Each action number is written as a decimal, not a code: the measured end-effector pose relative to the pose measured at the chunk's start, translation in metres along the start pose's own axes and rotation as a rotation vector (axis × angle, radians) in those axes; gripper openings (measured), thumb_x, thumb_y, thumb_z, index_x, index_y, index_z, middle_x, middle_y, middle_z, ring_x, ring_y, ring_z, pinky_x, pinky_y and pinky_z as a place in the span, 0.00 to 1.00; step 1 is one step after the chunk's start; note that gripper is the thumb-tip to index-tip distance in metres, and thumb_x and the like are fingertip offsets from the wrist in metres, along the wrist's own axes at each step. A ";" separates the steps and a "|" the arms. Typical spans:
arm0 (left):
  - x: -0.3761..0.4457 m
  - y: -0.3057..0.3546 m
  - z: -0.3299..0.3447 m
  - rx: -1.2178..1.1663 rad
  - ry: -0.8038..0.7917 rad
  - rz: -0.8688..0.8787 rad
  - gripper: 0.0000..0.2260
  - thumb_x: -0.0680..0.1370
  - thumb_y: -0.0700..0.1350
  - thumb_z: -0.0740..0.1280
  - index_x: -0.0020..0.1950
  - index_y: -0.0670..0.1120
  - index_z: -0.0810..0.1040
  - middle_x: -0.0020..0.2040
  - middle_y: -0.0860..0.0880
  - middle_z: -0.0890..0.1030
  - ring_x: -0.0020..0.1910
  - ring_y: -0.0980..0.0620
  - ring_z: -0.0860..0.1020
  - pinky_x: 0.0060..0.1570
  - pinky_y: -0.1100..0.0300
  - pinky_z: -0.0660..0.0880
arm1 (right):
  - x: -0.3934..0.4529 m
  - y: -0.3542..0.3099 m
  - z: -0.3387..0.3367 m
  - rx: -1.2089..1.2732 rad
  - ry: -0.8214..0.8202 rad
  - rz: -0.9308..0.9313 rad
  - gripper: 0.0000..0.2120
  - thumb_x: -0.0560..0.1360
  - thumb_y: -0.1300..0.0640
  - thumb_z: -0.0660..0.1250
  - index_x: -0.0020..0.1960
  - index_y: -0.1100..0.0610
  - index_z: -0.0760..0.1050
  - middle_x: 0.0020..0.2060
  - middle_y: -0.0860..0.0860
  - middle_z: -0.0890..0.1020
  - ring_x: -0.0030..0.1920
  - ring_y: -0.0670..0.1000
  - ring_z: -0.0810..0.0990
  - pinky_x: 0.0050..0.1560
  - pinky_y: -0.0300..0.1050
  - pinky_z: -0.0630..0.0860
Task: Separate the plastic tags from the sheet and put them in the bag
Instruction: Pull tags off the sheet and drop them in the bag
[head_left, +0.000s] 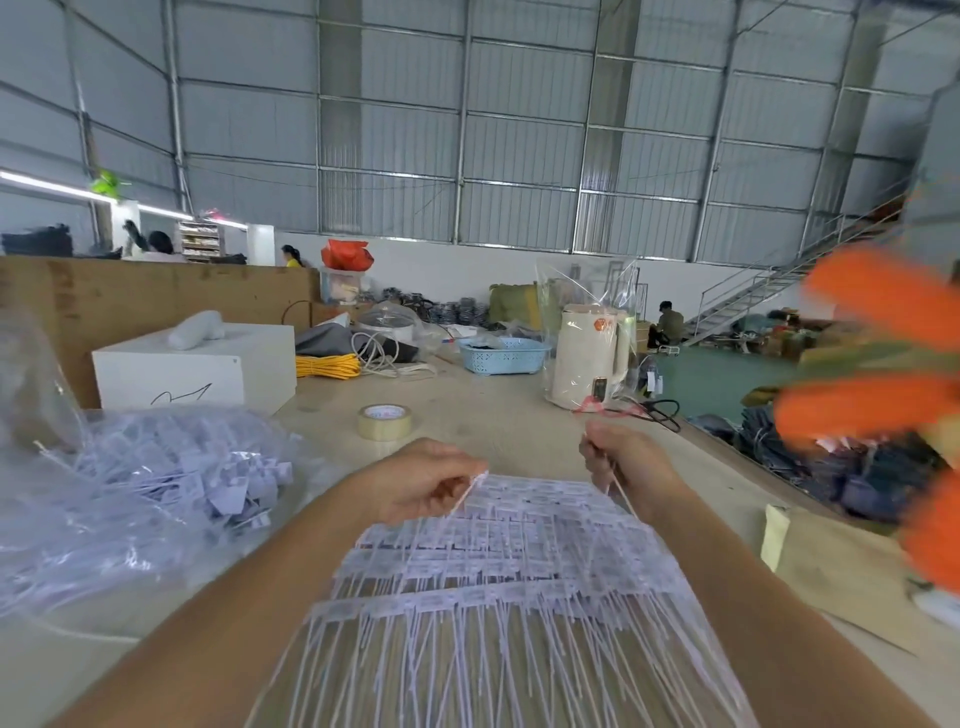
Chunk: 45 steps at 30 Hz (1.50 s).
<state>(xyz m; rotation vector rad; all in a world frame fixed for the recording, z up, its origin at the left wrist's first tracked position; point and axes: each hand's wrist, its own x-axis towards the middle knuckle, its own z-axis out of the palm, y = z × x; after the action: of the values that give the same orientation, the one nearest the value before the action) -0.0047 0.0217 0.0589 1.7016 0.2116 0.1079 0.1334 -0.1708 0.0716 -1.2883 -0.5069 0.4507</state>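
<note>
A white sheet of plastic tags (498, 566) lies on the table in front of me, its long thin tails fanning toward me. My left hand (415, 480) pinches the sheet's far left corner. My right hand (623, 457) grips a thin plastic strip at the far right corner, fingers curled round it. To the left, a clear plastic bag (57, 530) lies open on the table, with a heap of loose white tags (208, 467) in it.
A roll of tape (384, 422) sits just beyond my hands. Farther back stand a white box (208, 364), a blue basket (504, 356) and a wrapped white kettle (589, 358). A cardboard piece (831, 566) lies at right. A blurred orange object (878, 358) hangs near the right edge.
</note>
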 end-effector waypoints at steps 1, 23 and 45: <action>0.002 0.001 0.002 0.085 0.059 0.025 0.14 0.76 0.44 0.68 0.31 0.46 0.74 0.25 0.50 0.72 0.23 0.56 0.67 0.24 0.66 0.63 | -0.002 -0.004 0.006 0.027 -0.070 0.047 0.07 0.79 0.62 0.60 0.42 0.61 0.70 0.32 0.53 0.75 0.27 0.46 0.72 0.21 0.36 0.68; 0.025 -0.083 -0.025 1.015 0.231 0.019 0.29 0.78 0.64 0.55 0.76 0.56 0.54 0.77 0.52 0.57 0.75 0.50 0.58 0.73 0.47 0.53 | 0.014 0.082 0.027 -0.491 -0.094 -0.139 0.11 0.77 0.65 0.64 0.36 0.64 0.72 0.27 0.57 0.73 0.24 0.47 0.72 0.27 0.34 0.70; -0.043 -0.021 0.023 -0.220 0.218 0.203 0.13 0.79 0.37 0.64 0.59 0.45 0.65 0.42 0.46 0.79 0.27 0.54 0.79 0.34 0.60 0.79 | 0.012 0.029 0.139 -0.284 -0.183 -0.330 0.11 0.76 0.64 0.65 0.35 0.64 0.74 0.20 0.52 0.71 0.19 0.46 0.68 0.22 0.34 0.66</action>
<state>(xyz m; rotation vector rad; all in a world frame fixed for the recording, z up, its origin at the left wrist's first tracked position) -0.0440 -0.0064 0.0370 1.4870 0.1815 0.4530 0.0605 -0.0482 0.0721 -1.4073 -0.9478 0.2242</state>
